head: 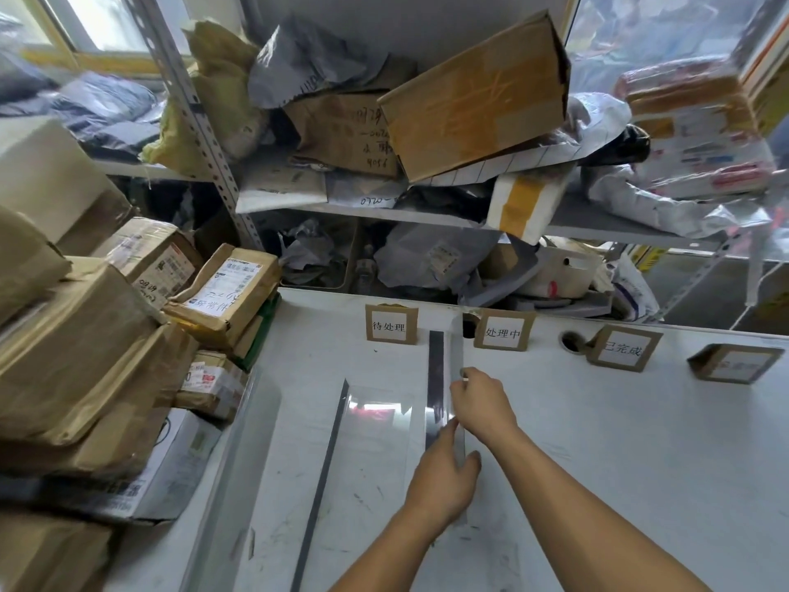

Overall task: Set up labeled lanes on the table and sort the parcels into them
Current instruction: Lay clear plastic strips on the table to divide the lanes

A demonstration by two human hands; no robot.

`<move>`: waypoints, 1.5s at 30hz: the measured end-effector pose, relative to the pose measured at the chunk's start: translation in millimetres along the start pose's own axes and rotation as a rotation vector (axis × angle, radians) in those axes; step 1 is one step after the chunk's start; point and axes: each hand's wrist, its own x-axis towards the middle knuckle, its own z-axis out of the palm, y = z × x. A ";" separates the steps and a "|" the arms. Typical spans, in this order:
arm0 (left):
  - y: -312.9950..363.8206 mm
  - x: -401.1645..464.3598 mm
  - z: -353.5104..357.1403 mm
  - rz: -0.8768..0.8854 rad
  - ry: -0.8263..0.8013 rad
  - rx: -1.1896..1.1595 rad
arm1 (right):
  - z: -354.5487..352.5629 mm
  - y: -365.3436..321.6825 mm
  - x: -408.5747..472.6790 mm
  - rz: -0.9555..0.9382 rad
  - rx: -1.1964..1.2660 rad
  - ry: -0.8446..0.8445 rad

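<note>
In the head view, a white table [597, 463] carries a dark strip [436, 378] whose long axis runs straight away from the person, its far end pointing at the gap between the first label card [389, 324] and the second label card [504, 332]. A band of clear tape [457, 361] lies along the strip's right edge on the same axis. The right hand [482, 405] sits beside the strip about midway along it, fingers curled and pinching the tape's edge at its far side. The left hand [446, 476], nearer the person and just below the right one, lies over the strip's near end with fingers fairly straight, pressing down on the tape; the end under it is hidden. Left of both hands a second dark strip [324, 476] slants across the table, its far end leaning right, with a glossy clear sheet [380, 412] between the two strips. Beyond the right hand and off to its right stand a third label card [624, 348] and a fourth label card [735, 363], the last blurred. Far left of the hands, taped brown parcels [85, 356] are stacked at the table's edge. Behind the cards, a metal shelf [427, 215] holds a tilted cardboard box [478, 96] and crumpled grey bags [307, 61].
</note>
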 end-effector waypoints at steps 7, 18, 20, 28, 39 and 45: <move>5.0 -5.3 -0.8 0.011 0.028 0.007 | 0.1 5.8 -1.9 0.043 0.015 -0.046; -7.7 -13.9 -7.5 -0.007 0.069 -0.135 | -0.8 7.8 -13.7 -0.013 0.051 0.040; -10.4 -16.7 -16.1 -0.002 0.120 -0.157 | 0.0 2.7 -19.2 -0.053 0.045 0.115; -39.4 -35.1 -62.6 0.011 0.395 -0.027 | 15.4 -22.4 -58.0 -0.325 0.038 0.289; -146.4 -86.2 -94.0 -0.281 0.359 0.195 | 118.8 -9.9 -140.2 -0.141 -0.083 -0.162; -167.2 -95.1 -98.2 -0.294 0.398 0.071 | 143.0 3.6 -169.4 -0.072 -0.051 -0.106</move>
